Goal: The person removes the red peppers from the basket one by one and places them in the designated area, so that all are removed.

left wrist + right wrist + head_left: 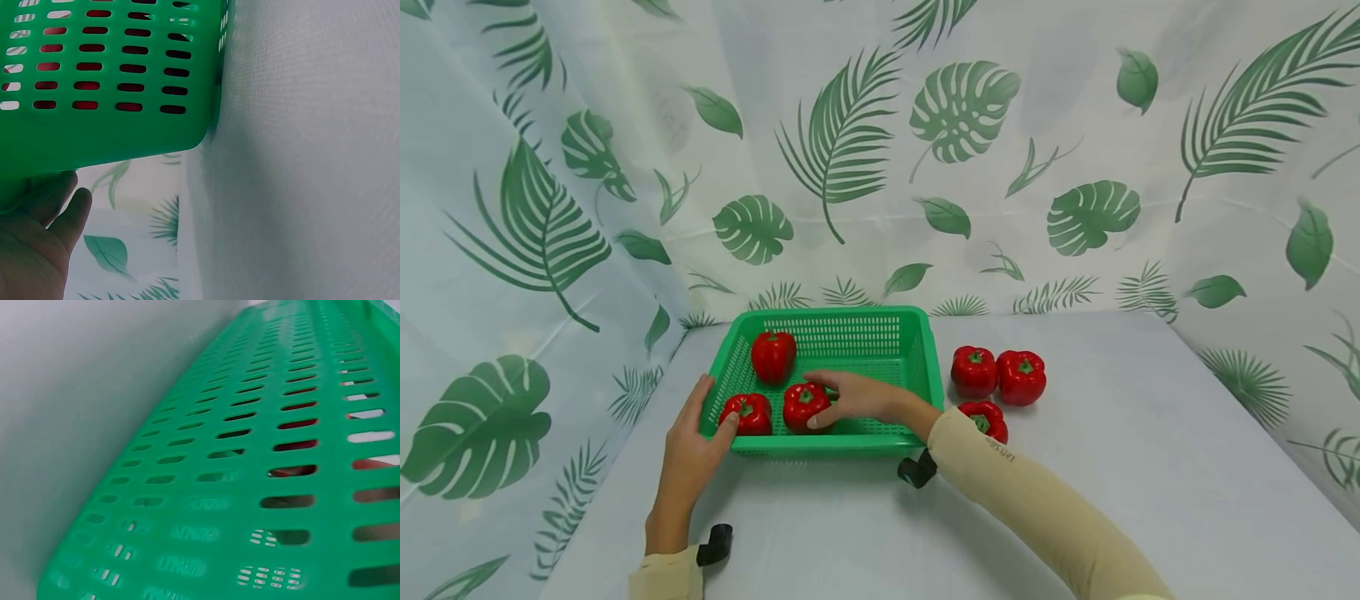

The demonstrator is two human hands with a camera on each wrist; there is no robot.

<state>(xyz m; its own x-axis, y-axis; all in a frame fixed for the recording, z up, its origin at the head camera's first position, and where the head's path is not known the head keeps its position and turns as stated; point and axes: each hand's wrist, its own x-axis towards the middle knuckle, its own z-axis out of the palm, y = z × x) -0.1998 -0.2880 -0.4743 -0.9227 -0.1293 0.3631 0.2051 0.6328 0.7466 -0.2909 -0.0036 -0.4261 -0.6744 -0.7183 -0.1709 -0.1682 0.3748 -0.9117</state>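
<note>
A green plastic basket (835, 443) with slotted walls stands on the table. My left hand (691, 437) grips its left front corner, thumb over the rim and fingers along the outer wall; in the left wrist view the hand (40, 237) shows beside the rim. Inside the basket, my right hand (857, 398) holds a red bell pepper (803, 405) between thumb and fingers, stem up. A second red pepper (752, 415) sits by my left thumb, and a third pepper (772, 357) lies behind. The right wrist view shows mostly the basket's slotted wall (250, 450), hiding the hand's grip.
Right of the basket, two red peppers (974, 372) (1021, 377) stand side by side on the white table (1112, 433). Another pepper (985, 421) is partly covered by my right sleeve. A leaf-patterned curtain (865, 167) encloses the back and sides.
</note>
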